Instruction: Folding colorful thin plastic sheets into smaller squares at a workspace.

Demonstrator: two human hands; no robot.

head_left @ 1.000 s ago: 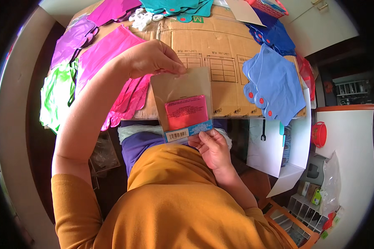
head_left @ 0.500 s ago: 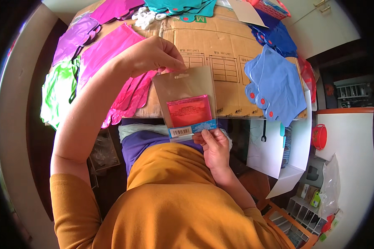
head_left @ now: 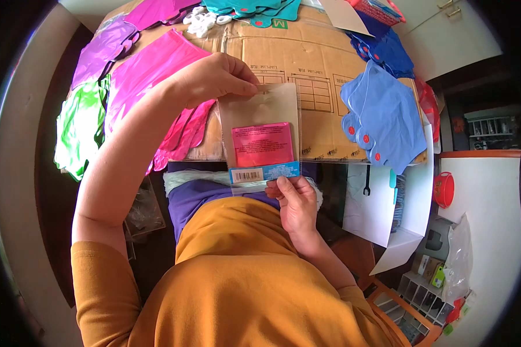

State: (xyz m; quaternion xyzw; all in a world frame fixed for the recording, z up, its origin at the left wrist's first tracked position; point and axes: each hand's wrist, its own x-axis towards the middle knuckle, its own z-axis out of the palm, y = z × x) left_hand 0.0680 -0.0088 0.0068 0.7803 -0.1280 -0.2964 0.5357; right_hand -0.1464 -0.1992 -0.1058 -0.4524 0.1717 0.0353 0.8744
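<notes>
Hands hold a clear packet [head_left: 263,141] upright between them above a cardboard box [head_left: 318,63]. I see my left hand [head_left: 217,78] pinching its top left corner, my right hand [head_left: 295,199] pinching the bottom edge; the pink card inside [head_left: 262,144] sits low, nearer the right hand.

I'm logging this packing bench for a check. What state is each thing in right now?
Clear bag: held upright between both hands, pink card inside, barcode label at its bottom.
Left hand: pinching the bag's top edge.
Right hand: gripping the bag's bottom edge.
Cardboard box: lying flat, serving as a work surface.
Blue gloves: piled flat, hanging over the box's edge.
Pink gloves: spread flat on the box.
Green gloves: draped off the box.
</notes>
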